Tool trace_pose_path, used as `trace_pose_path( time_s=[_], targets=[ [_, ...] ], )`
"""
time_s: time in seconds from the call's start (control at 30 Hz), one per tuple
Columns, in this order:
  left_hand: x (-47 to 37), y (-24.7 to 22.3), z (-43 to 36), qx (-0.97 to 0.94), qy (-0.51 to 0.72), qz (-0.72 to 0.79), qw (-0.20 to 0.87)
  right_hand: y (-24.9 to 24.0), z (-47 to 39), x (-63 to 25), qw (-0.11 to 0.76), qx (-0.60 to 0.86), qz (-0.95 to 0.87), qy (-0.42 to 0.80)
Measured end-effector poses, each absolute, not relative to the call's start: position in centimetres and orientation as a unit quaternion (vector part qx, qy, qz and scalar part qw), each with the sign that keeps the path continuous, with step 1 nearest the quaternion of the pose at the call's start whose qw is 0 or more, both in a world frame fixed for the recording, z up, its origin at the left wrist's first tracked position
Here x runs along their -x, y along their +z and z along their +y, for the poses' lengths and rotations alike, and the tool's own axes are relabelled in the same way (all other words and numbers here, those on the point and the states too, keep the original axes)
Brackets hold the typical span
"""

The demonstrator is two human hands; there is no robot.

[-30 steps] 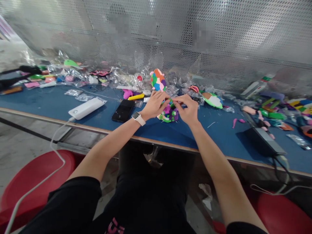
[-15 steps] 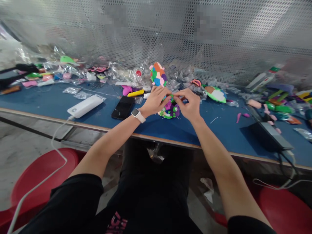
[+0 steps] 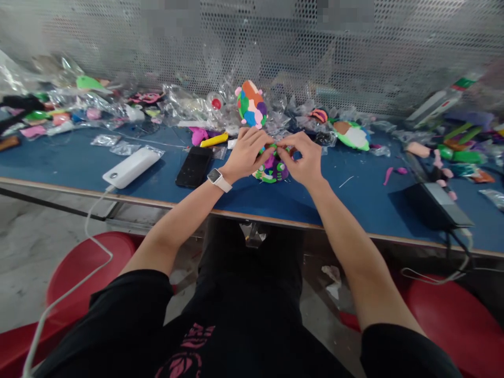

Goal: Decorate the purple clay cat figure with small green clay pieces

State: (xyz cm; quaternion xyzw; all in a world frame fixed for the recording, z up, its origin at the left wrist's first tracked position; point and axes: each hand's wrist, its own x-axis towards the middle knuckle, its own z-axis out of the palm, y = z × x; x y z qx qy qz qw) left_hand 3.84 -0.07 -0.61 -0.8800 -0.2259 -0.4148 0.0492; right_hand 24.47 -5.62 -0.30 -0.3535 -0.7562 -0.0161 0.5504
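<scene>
A multicoloured modelling-clay figure [image 3: 271,174] in purple, green, white and pink stands on the blue table, partly covered by both hands. At its top, a small green piece of clay [image 3: 274,147] shows between the fingertips. My left hand [image 3: 248,153], with a watch on the wrist, reaches over the figure's left side, thumb and fingers pinched on the green clay. From the right, my right hand [image 3: 304,158] pinches the same spot with thumb and forefinger. The fingertips of both hands nearly meet. Whether the green piece is joined to the figure I cannot tell.
Behind the hands stands a colour-patched clay piece [image 3: 252,105], near a yellow tool [image 3: 214,139]. A phone [image 3: 194,167] and a white power bank [image 3: 133,167] lie left. At right are a patchy clay piece [image 3: 352,135] and a black device [image 3: 437,206].
The view has tilted, so the table sits slightly higher in the picture. Both hands remain at the figure's top, their fingertips shifted only slightly.
</scene>
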Motion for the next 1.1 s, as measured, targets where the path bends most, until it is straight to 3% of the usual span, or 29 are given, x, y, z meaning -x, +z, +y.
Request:
trace_pose_path(
  time_s=[0.67, 1.1],
  targets=[
    [-4.18, -1.19, 0.6, 0.87, -0.442, -0.214, -0.041, -0.3, -5.71, -24.75, 0.54, 0.375, -0.754, -0.005],
    [-3.94, -0.82, -0.07, 0.877, -0.429, -0.216, 0.004, -0.05, -6.04, -24.58, 0.554, 0.377, -0.741, -0.031]
  ],
)
